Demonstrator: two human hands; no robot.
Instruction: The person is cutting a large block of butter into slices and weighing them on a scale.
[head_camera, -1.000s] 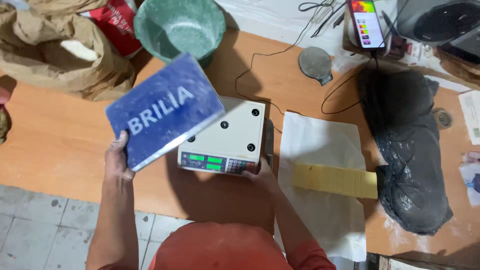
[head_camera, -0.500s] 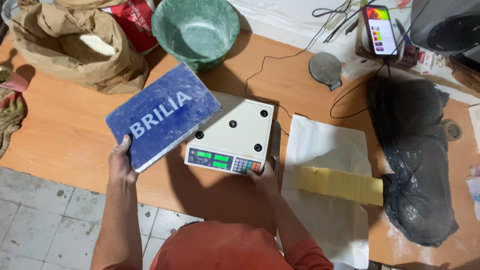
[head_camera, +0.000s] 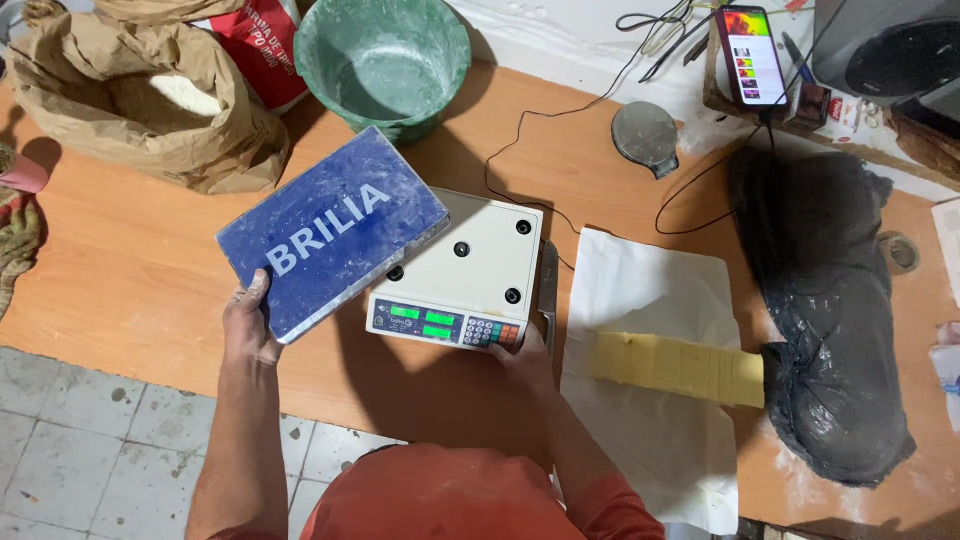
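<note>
At the table's near edge: the person leans over an orange wooden table (head_camera: 120, 290), arms reaching forward.
Left hand (head_camera: 248, 325): closed on the lower corner of a blue weighing tray (head_camera: 330, 232), thumb on top, fingers hidden beneath; the tray is lifted off and tilted, its right edge hanging over the scale.
Right hand (head_camera: 522, 352): resting at the front right corner of the scale (head_camera: 470, 272), beside the keypad; I cannot tell whether the fingers press a key or just steady the body.
Scale top: bare, four dark support pegs showing, green display lit.
Doing it well: I judge the tray should be held level and lined up square over all four pegs, with the scale braced so it does not slide.
Right of the scale: a white paper sheet (head_camera: 640, 300) with a yellow block (head_camera: 680, 368) lying on it, touching a black plastic bag (head_camera: 830, 320).
Farther back: a green bucket (head_camera: 385, 60), an open brown paper sack (head_camera: 140, 100), a small round grey scale (head_camera: 645, 133), a phone (head_camera: 752, 55) on charge.
</note>
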